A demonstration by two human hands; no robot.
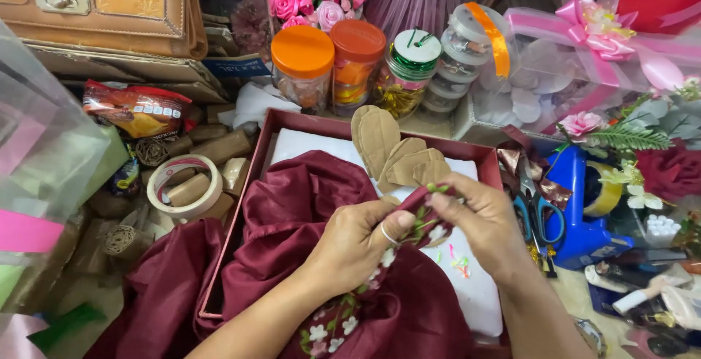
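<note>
Leftmost, a roll of tape lies among brown paper rolls, near the maroon box. Maroon satin cloth spills over the box's left wall. Above it, the left hand is closed, thumb and fingers pinching a gathered fold of floral-embroidered maroon fabric. Just beside it, the right hand is clamped on the same fold from the other side, fingertips at its top. Brown leaf cutouts rest behind. Farther right sit blue-handled scissors and a blue tape dispenser.
</note>
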